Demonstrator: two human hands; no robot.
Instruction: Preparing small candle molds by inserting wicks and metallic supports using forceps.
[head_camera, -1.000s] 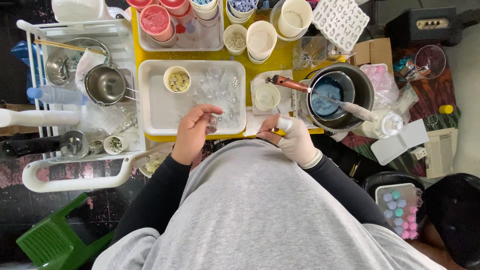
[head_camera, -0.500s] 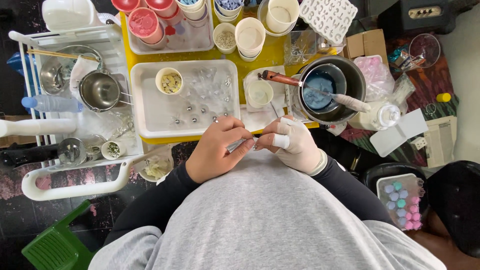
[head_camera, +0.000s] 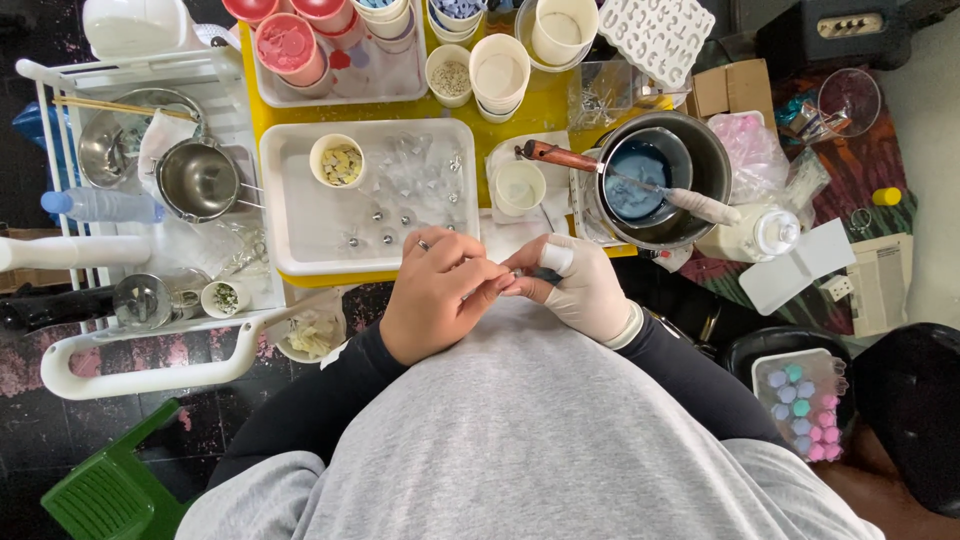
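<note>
Close to the grey-clad belly, the bare left hand (head_camera: 440, 292) and the gloved, finger-taped right hand (head_camera: 580, 285) meet fingertip to fingertip, pinching a tiny, mostly hidden piece (head_camera: 520, 275). Beyond them sits a smooth white rectangular tray (head_camera: 300, 200) scattered with small shiny metal bits.

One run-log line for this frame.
left hand: bare, pinching small item | right hand: gloved, meeting it | white tray: just beyond

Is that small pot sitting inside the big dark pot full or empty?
Not empty. The small pot inside the big dark pot shows a blue surface across most of its inside, with a wrapped stirring stick resting in it. Depth: cannot tell.
</note>
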